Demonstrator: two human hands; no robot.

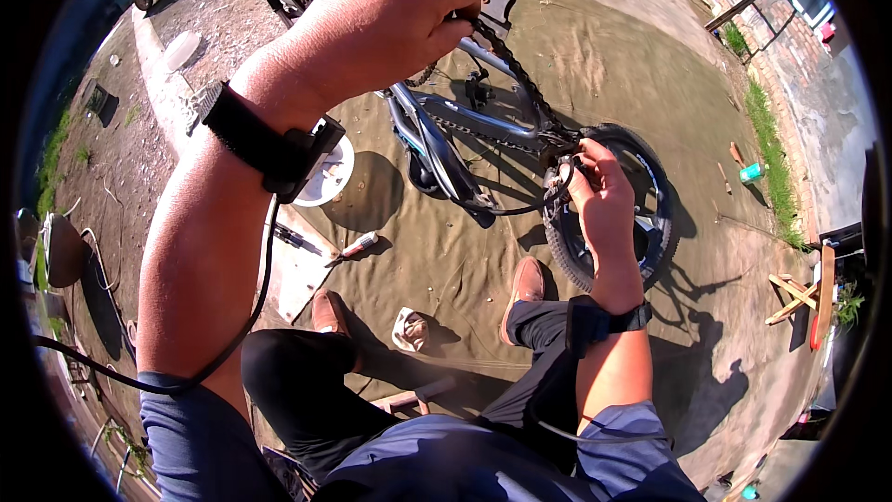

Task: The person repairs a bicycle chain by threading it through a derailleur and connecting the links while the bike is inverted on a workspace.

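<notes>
Left hand (pixel 400 14), near twelve o'clock, narrows its fingers on the dark chain (pixel 518 72) at one; right hand (pixel 604 197), toward three, bunches beside the wheel (pixel 666 209), grip unclear. Chain-threading seems underway; next calls for steady tension.

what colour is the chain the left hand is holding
The chain looks near black; it shows best in the head view.

pale lettering (pixel 649 166), bicycle wheel rim (pixel 662 200), illegible
</notes>
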